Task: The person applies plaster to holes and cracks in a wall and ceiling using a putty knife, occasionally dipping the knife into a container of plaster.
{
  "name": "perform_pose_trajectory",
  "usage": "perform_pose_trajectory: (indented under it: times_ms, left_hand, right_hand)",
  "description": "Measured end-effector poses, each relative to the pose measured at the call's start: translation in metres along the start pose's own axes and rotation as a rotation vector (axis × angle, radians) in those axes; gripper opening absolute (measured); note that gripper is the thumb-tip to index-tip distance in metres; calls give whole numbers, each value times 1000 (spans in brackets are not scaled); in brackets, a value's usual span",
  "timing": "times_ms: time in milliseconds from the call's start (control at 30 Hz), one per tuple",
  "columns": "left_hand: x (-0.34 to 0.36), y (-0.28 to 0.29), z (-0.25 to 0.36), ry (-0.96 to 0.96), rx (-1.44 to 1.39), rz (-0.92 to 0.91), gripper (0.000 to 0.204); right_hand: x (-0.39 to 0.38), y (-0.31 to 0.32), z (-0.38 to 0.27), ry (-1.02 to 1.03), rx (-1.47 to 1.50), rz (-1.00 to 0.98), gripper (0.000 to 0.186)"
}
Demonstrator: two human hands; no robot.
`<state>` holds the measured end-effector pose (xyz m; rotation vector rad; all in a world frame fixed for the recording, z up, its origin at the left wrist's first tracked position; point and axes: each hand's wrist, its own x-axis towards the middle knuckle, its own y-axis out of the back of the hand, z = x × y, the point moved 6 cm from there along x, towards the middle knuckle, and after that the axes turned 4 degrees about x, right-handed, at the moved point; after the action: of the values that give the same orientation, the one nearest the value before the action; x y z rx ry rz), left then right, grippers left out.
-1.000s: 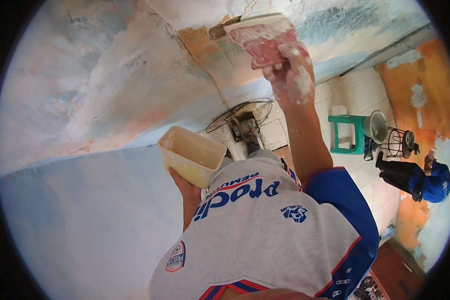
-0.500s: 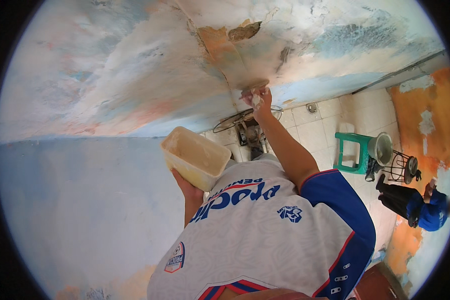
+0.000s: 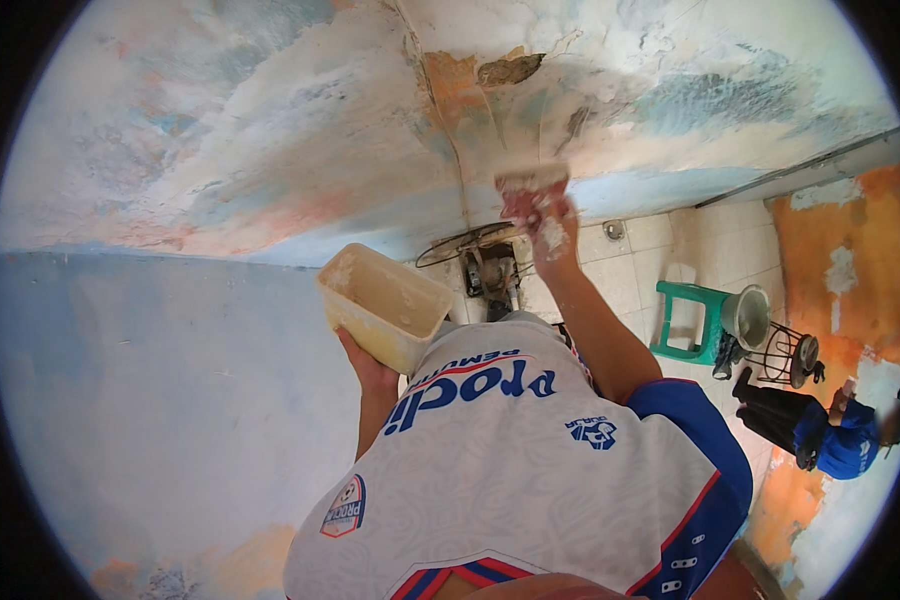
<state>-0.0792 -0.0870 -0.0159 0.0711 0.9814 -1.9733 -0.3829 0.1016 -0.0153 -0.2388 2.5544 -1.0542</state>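
My left hand (image 3: 368, 362) supports a cream plastic tub (image 3: 388, 325) from below and its side. The tub is tilted in front of my shirt, and pale residue coats its inside. My right hand (image 3: 545, 218), smeared with white paste, grips a wide putty knife (image 3: 532, 180) with a pale coated blade. The blade is close to the wall (image 3: 350, 150); I cannot tell whether it touches. Patchy paint, a crack and a broken plaster hole (image 3: 510, 69) mark that wall.
A blue wall (image 3: 170, 370) stands at my left. On the tiled floor are a dark machine (image 3: 492, 275), a green plastic stool (image 3: 675, 345), a grey basin (image 3: 746, 317) and a black metal stool (image 3: 792, 358). A person in blue (image 3: 842, 440) is at the right by the orange wall (image 3: 840, 230).
My right hand has moved slightly right and down with the putty knife, and its blade now shows broadly. My left hand still holds the tub. The whole view has shifted a little.
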Motion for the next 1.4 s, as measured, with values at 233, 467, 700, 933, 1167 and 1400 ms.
perform_pose_trajectory:
  times_ms: [233,467,700,933,1167,1400]
  left_hand:
    - [12,2,-6,66,-1,-45,68]
    - [2,1,-2,71,23,35,68]
    - [11,1,-6,72,-36,-18,66]
    - [19,23,6,73,-8,30,64]
    - [39,17,38,76,24,-42,64]
    - [52,37,85,113,89,-6,66]
  right_hand:
    - [61,56,100,-135,53,26,27]
    - [-2,-135,-77,144,85,-93,11]
    - [-46,-123,-133,213,92,-231,25]
    - [7,39,30,-186,-269,22,18]
    - [89,102,122,-327,-73,42,26]
    - [53,-92,-8,107,-7,-61,29]
